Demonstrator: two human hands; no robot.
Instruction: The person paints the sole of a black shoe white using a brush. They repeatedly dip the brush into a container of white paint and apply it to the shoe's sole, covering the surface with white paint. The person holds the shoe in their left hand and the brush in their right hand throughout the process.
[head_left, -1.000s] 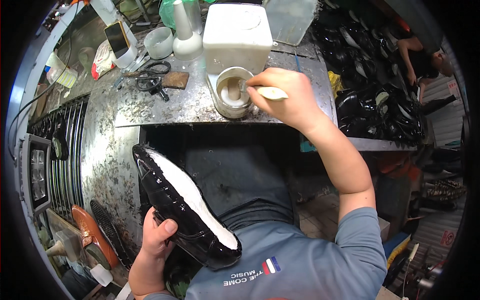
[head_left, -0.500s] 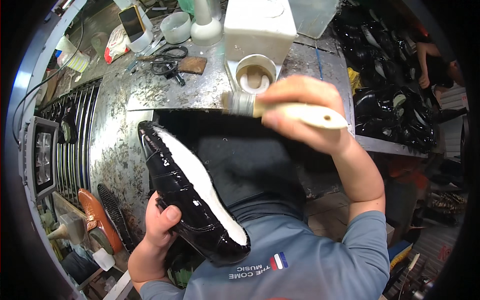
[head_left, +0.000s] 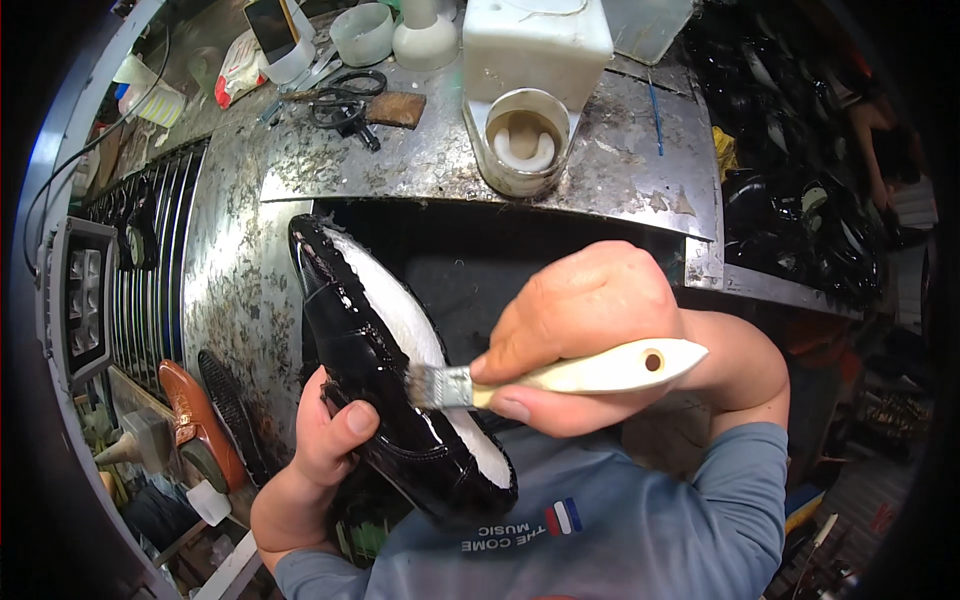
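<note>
A glossy black shoe (head_left: 385, 400) is held tilted over my lap, its white-coated underside (head_left: 395, 305) turned up and to the right. My left hand (head_left: 340, 430) grips the shoe's left side, thumb on top. In my right hand (head_left: 590, 330) is a flat paintbrush (head_left: 610, 370) with a cream handle and a metal band. The bristles touch the shoe near the edge of the white strip, about midway along. Beyond the hands, a glue pot (head_left: 522, 145) with whitish liquid stands at the foot of a white plastic container (head_left: 538, 45).
On the metal bench (head_left: 240, 250) lie scissors (head_left: 350, 100), a brown block (head_left: 396, 110) and a phone (head_left: 270, 30). A lamp (head_left: 85, 295) stands at left, near a brown shoe (head_left: 200, 420) and a black sole (head_left: 232, 430). Many black shoes (head_left: 800, 230) fill the right side, where another person's arm (head_left: 870, 150) shows.
My right hand has brought the brush down from beside the glue pot onto the shoe's underside. The view has shifted slightly; my left hand keeps its hold.
</note>
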